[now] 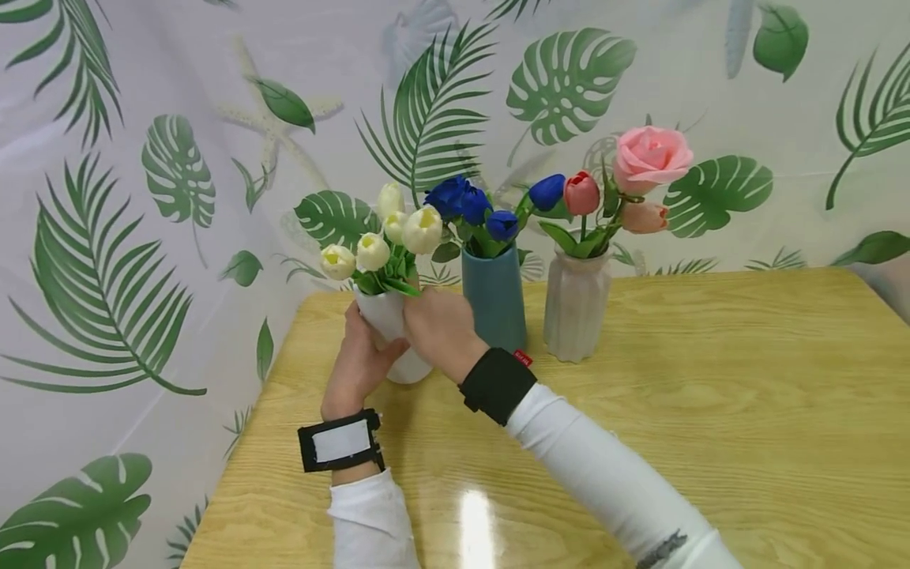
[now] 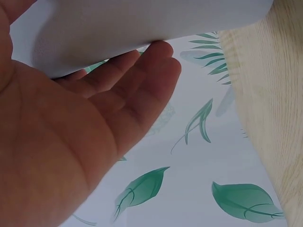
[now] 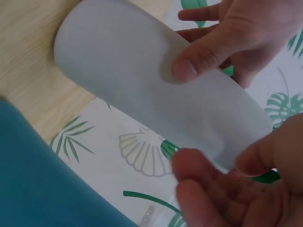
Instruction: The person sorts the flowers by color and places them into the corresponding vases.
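A white vase [image 1: 384,316] holding several cream tulips [image 1: 373,251] is tilted over the table, its mouth leaning left. My left hand [image 1: 362,348] grips it from the left, thumb across the front and fingers behind; the left wrist view shows those fingers [image 2: 147,75] along its wall. At the right of the mouth is my right hand [image 1: 444,328], its fingers curled. In the right wrist view its thumb [image 3: 260,158] meets the vase near the rim, and green leaves show beside it. Whether the right fingers pinch a stem or the rim is hidden.
Just right of the hands stands a teal vase [image 1: 494,296] with blue flowers [image 1: 469,204]. Beyond it is a pale ribbed vase [image 1: 577,308] with a pink rose [image 1: 652,158] and tulips. A leaf-printed cloth [image 1: 213,47] hangs behind the wooden table [image 1: 711,395].
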Demonstrator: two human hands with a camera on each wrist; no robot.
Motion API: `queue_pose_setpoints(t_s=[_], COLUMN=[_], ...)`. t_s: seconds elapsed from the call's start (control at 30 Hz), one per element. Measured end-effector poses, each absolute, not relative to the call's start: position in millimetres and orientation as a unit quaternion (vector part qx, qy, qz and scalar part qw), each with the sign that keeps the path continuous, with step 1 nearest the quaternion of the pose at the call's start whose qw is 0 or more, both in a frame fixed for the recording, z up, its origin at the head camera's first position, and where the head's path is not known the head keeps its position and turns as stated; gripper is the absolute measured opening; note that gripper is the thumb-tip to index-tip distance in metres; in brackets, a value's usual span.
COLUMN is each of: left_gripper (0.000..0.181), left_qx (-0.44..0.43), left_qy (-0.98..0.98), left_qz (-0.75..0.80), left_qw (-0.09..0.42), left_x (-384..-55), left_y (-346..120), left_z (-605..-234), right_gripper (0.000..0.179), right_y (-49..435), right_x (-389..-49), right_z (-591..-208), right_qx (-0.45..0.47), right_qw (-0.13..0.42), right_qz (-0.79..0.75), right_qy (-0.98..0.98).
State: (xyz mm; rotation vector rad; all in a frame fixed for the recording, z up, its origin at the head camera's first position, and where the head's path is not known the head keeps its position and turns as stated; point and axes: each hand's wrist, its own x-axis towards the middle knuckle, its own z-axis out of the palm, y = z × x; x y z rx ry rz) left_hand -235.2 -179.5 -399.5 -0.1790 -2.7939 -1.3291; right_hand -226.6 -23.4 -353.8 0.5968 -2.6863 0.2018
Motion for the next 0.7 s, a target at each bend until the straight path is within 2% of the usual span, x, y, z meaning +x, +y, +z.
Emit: queue_pose_setpoints(t_s=[0.07, 0.17, 0.43, 0.57, 0.7], left_gripper=[0.101, 0.101, 0.095, 0.088, 0.084], left_qx=[-0.058, -0.054, -0.058, -0.034, 0.005], left_qy=[-0.901, -0.904, -0.908, -0.924, -0.935], left_qz=[-0.429, -0.425, -0.414, -0.377, -0.335], left_qw=[0.019, 0.008, -0.006, -0.050, -0.116], left_x=[-235, -234, -230, -226, -221], left_y=[-180, -180, -181, -181, -180], left_z=[-400, -400, -399, -397, -395], right_gripper=[0.029, 0.047, 0.048, 0.043, 0.035], right_y=[-25, -27, -18, -10, 1], right_x=[-224, -223, -212, -206, -201], right_z=[-357, -363, -391, -414, -433], right_qx=[0.207, 0.196, 0.228, 0.252, 0.267], right_qw=[0.201, 0.204, 0.218, 0.178, 0.091], right_qz=[0.029, 0.015, 0.041, 0.075, 0.126], right_qy=[-0.957, -0.959, -0.948, -0.948, -0.951])
